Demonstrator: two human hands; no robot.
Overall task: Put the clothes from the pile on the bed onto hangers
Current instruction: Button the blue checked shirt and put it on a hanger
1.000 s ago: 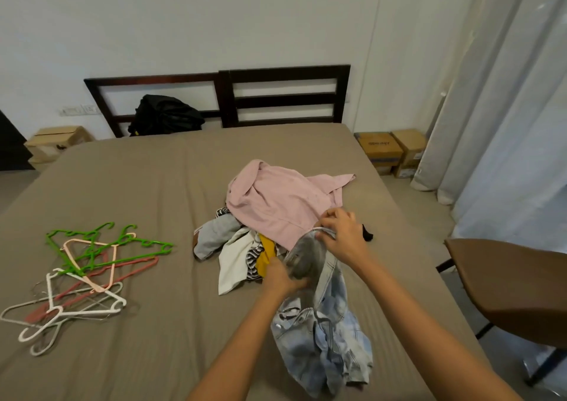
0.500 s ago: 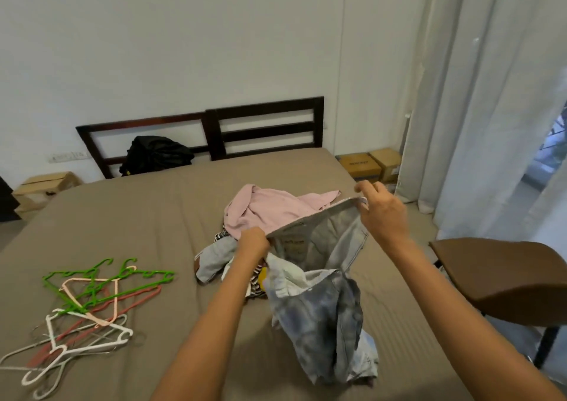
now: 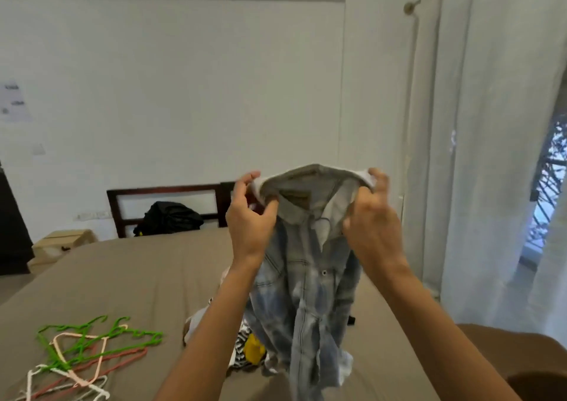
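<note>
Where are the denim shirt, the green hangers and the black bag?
denim shirt [image 3: 302, 293], head view, on its buttoned front.
green hangers [image 3: 144, 335], head view, on one hanger's notched bar.
black bag [image 3: 171, 216], head view, on its middle.

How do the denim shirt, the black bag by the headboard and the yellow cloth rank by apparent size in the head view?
1. denim shirt, held near the camera, so it looks bigger.
2. black bag, far away.
3. yellow cloth, partly covered.
</note>
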